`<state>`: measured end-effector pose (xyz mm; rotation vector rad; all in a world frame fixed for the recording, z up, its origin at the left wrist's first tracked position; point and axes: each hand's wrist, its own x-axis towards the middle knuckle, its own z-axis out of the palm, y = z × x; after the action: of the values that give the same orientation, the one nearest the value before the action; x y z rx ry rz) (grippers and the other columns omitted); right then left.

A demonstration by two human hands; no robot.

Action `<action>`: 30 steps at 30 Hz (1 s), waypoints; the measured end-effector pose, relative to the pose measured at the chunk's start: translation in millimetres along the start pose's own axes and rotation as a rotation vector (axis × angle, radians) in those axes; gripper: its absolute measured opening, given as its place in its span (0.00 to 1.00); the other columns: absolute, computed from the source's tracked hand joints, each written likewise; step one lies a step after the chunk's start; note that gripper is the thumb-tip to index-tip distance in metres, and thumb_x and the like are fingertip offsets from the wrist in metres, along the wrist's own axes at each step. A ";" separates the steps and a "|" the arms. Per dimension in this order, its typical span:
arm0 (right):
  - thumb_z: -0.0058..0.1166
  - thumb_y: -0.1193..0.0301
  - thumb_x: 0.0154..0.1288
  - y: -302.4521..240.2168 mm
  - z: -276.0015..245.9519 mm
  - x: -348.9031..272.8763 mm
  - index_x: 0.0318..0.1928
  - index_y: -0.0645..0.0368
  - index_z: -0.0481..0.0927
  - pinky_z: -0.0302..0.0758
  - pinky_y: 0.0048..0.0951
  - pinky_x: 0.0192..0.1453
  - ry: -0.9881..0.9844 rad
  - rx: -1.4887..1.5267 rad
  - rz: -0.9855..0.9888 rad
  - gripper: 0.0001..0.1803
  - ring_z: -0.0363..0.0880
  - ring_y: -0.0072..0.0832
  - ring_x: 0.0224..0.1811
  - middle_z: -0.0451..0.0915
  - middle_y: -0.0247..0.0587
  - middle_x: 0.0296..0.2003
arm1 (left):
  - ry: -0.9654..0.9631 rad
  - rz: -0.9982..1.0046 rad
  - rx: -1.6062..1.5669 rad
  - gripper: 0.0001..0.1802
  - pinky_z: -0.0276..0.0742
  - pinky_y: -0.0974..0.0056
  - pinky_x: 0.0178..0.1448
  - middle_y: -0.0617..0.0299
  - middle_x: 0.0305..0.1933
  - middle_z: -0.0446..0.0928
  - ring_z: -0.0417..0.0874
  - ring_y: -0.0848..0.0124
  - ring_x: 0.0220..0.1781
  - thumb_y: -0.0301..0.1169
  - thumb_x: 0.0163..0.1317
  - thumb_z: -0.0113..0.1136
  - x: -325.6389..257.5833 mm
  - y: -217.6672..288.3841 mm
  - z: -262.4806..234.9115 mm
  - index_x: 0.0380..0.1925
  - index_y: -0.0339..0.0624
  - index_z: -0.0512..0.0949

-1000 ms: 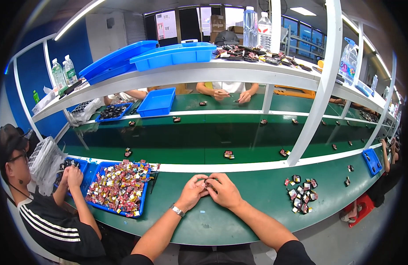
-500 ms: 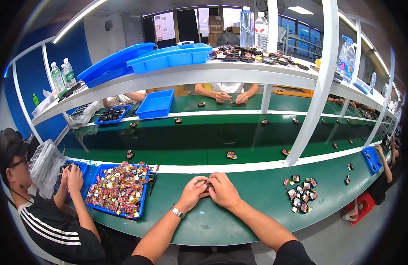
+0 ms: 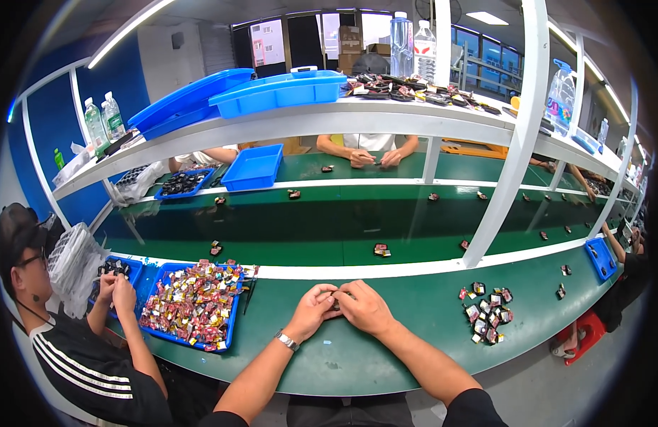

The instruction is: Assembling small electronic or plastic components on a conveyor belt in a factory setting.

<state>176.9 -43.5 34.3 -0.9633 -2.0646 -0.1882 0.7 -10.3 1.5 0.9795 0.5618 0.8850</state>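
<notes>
Head view: small dark part (image 3: 335,299), mostly hidden.

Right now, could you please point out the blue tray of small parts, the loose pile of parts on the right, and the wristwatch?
Blue tray (image 3: 231,329): head view, on its bare right rim.
Pile of parts (image 3: 485,313): head view, middle of the heap.
Wristwatch (image 3: 287,341): head view, on the band at the left wrist.

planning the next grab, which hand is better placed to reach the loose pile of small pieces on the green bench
Right. The pile lies on the right hand's side with bare bench between; the left hand would have to cross over.
</notes>
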 end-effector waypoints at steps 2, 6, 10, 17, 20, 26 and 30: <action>0.60 0.78 0.50 1.6 -1.6 0.4 0.37 0.59 0.79 0.78 0.35 0.44 -0.014 0.058 0.021 0.11 0.76 0.36 0.42 0.76 0.38 0.39 | 0.012 0.013 -0.002 0.12 0.81 0.60 0.57 0.58 0.49 0.78 0.81 0.68 0.51 0.26 0.72 0.49 0.9 0.8 1.5 0.53 0.39 0.67; 0.60 0.79 0.51 1.3 0.2 -1.9 0.37 0.59 0.80 0.78 0.34 0.44 -0.019 0.100 0.050 0.11 0.76 0.36 0.43 0.76 0.38 0.40 | 0.053 0.003 0.038 0.11 0.81 0.61 0.55 0.59 0.45 0.79 0.82 0.70 0.49 0.25 0.72 0.49 1.7 -0.5 2.4 0.52 0.39 0.67; 0.61 0.78 0.53 -2.5 3.5 -2.6 0.37 0.60 0.80 0.78 0.34 0.44 0.013 0.131 0.136 0.09 0.76 0.36 0.44 0.76 0.38 0.40 | 0.086 0.031 0.066 0.11 0.83 0.59 0.56 0.56 0.48 0.78 0.82 0.69 0.49 0.24 0.72 0.47 2.2 -3.8 2.4 0.53 0.36 0.67; 0.62 0.77 0.54 0.8 13.6 -6.2 0.37 0.60 0.80 0.78 0.33 0.43 0.067 0.160 0.209 0.08 0.76 0.37 0.45 0.76 0.39 0.42 | 0.047 0.069 0.042 0.13 0.80 0.60 0.57 0.57 0.50 0.78 0.81 0.69 0.52 0.25 0.72 0.49 2.3 -6.0 -1.2 0.54 0.38 0.66; 0.64 0.74 0.52 -1.0 9.5 -4.2 0.40 0.60 0.79 0.78 0.34 0.46 0.041 0.170 0.204 0.13 0.76 0.39 0.47 0.75 0.40 0.44 | 0.048 0.058 0.034 0.13 0.80 0.60 0.57 0.57 0.52 0.77 0.80 0.68 0.54 0.24 0.72 0.48 2.6 -6.6 -3.5 0.54 0.37 0.66; 0.65 0.73 0.50 11.8 11.8 -5.7 0.46 0.58 0.76 0.75 0.37 0.53 -0.006 0.191 0.165 0.21 0.74 0.41 0.51 0.74 0.42 0.48 | -0.002 0.049 -0.063 0.22 0.77 0.54 0.60 0.52 0.58 0.74 0.78 0.65 0.58 0.24 0.69 0.53 3.1 1.7 3.1 0.61 0.39 0.64; 0.61 0.73 0.51 70.0 44.7 23.4 0.42 0.60 0.73 0.74 0.41 0.51 0.063 0.145 0.316 0.16 0.73 0.46 0.46 0.74 0.46 0.42 | 0.075 0.081 -0.052 0.32 0.73 0.46 0.66 0.45 0.72 0.60 0.72 0.50 0.66 0.27 0.67 0.56 0.6 4.7 2.5 0.68 0.42 0.55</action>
<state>189.0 38.1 9.1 -1.1605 -1.8129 0.0953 1.1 -9.7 6.8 0.9302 0.5631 1.0069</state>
